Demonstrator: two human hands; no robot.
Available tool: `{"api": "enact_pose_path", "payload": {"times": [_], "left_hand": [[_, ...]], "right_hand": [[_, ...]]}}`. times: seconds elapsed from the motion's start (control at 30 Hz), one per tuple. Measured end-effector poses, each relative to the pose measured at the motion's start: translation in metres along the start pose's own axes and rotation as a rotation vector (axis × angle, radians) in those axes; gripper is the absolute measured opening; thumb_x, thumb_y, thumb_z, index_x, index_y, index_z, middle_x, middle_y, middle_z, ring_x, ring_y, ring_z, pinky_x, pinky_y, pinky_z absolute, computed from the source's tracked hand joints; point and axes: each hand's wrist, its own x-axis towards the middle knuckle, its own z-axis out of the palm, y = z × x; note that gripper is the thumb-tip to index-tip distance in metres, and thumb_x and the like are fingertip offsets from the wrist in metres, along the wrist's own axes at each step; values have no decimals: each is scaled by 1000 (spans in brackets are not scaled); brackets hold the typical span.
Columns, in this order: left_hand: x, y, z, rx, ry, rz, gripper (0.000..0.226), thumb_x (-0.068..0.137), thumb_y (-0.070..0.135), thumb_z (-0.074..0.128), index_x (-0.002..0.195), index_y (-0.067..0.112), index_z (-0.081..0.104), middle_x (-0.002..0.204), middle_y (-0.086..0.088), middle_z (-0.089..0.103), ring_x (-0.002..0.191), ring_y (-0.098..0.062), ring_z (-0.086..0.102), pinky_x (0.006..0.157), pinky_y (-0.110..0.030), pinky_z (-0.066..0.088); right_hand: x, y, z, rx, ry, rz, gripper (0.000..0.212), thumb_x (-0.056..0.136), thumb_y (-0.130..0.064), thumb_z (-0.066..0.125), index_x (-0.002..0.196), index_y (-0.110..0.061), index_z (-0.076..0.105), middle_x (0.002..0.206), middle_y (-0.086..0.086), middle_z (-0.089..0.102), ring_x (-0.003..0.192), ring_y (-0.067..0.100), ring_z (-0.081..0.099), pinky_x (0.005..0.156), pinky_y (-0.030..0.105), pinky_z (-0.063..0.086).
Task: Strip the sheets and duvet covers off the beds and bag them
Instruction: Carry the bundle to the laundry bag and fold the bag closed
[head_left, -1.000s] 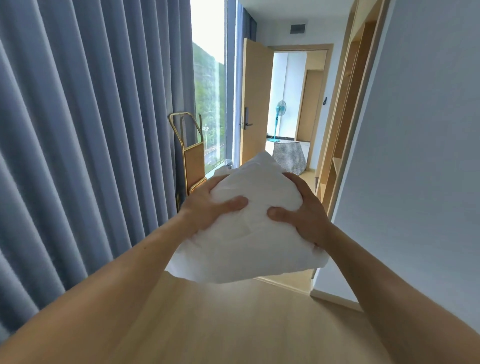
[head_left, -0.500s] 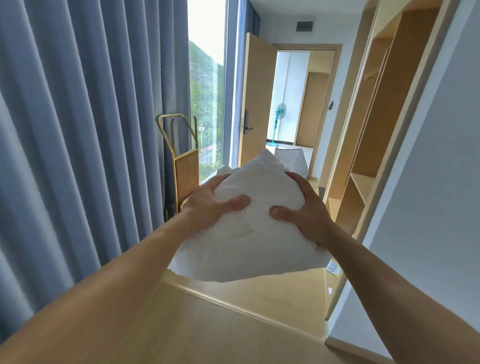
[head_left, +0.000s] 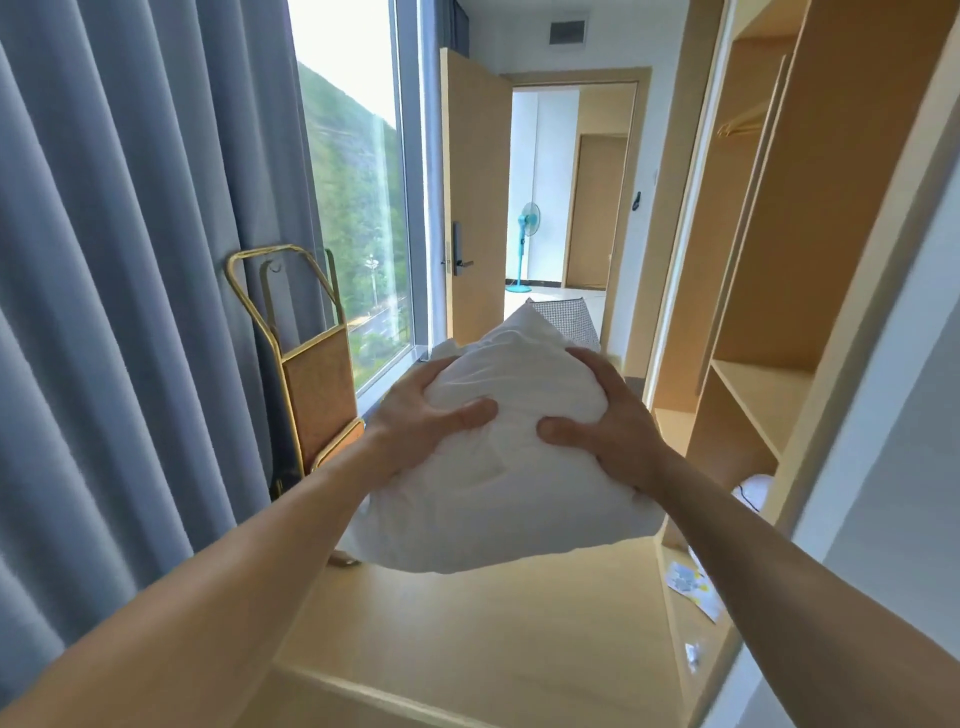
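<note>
Your left hand (head_left: 422, 418) and right hand (head_left: 610, 423) grip the linen bundle (head_left: 493, 499) | curtain (head_left: 130, 260) left, wardrobe (head_left: 831, 234) right | door (head_left: 475, 197) ahead open

Single head-worn wide-angle view, facing forward and slightly down, doorway (head_left: 566, 192) far ahead

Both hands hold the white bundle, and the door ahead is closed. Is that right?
Not quite. The head view shows the door standing open, not closed. The rest is right: the left hand and the right hand both grip the bundle.
</note>
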Motion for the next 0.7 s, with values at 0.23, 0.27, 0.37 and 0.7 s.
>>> {"api": "enact_pose_path", "payload": {"times": [0.23, 0.27, 0.37, 0.7], "left_hand": [[132, -20, 19, 30, 57, -35, 78, 28, 90, 75, 102, 71, 58, 94, 34, 67, 84, 11, 64, 69, -13, 50], [148, -24, 21, 28, 57, -38, 77, 29, 90, 75, 102, 72, 58, 93, 37, 66, 83, 14, 63, 66, -10, 49], [199, -42, 29, 27, 57, -40, 82, 30, 91, 75, 107, 70, 58, 96, 34, 67, 86, 10, 65, 68, -12, 52], [409, -133, 52, -17, -10, -15, 86, 37, 87, 80, 117, 66, 57, 108, 27, 69, 99, -3, 69, 92, -38, 57]], "right_hand": [[141, 59, -6, 48, -50, -33, 102, 36, -84, 79, 130, -64, 43, 126, -27, 56, 115, 5, 57, 99, 46, 51], [158, 67, -6, 49, -60, -31, 102, 36, -85, 79, 129, -65, 42, 126, -27, 55, 114, 4, 56, 98, 46, 51], [206, 92, -2, 48, -71, -24, 100, 37, -84, 79, 129, -67, 42, 127, -24, 55, 114, 7, 57, 98, 47, 52], [380, 177, 20, 34, -48, 28, 91, 47, -67, 85, 128, -65, 44, 116, -37, 56, 112, 3, 58, 99, 45, 52]]}}
